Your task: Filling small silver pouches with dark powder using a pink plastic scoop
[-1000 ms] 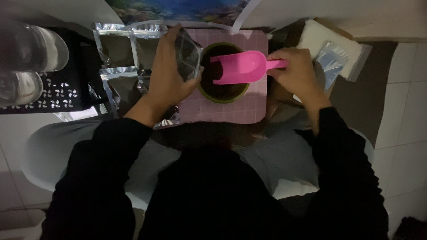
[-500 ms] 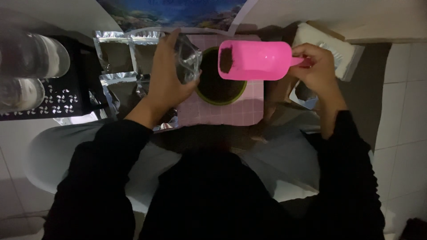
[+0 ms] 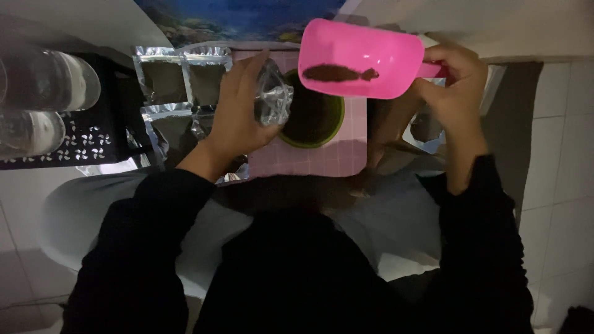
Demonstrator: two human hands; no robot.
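Far left: two clear jars (image 3: 43,105) lie on their sides on a black patterned rack (image 3: 80,145), untouched.

Next right: a cluster of flat silver pouches (image 3: 179,77) lies by the rack. Dark contents show through their clear fronts, so these look already filled. Whether they are sealed I cannot tell.

Left hand (image 3: 238,114) — fingers curled around a small clear bag (image 3: 272,96), pinching it at the near edge of the green bowl. The bag looks crumpled; whether anything is in it yet I cannot tell.

Centre: green bowl (image 3: 312,117) sits on a pink checked mat (image 3: 322,161) and holds a dark, loose material. How full it is cannot be judged in this light.

Above the bowl and to its right: pink scoop (image 3: 362,59), lifted clear of the bowl, its open mouth toward the bag. A thin streak of the dark material lies in it — a small load only.

Right hand (image 3: 455,93) — closed on the scoop's handle, with the fingers wrapped around it.

Far right: a clear packet (image 3: 424,133) lies partly hidden behind that hand.

Judgement: several pouches appear done. The present bag is held ready with a scoop loaded and raised, but the load has not yet gone in.
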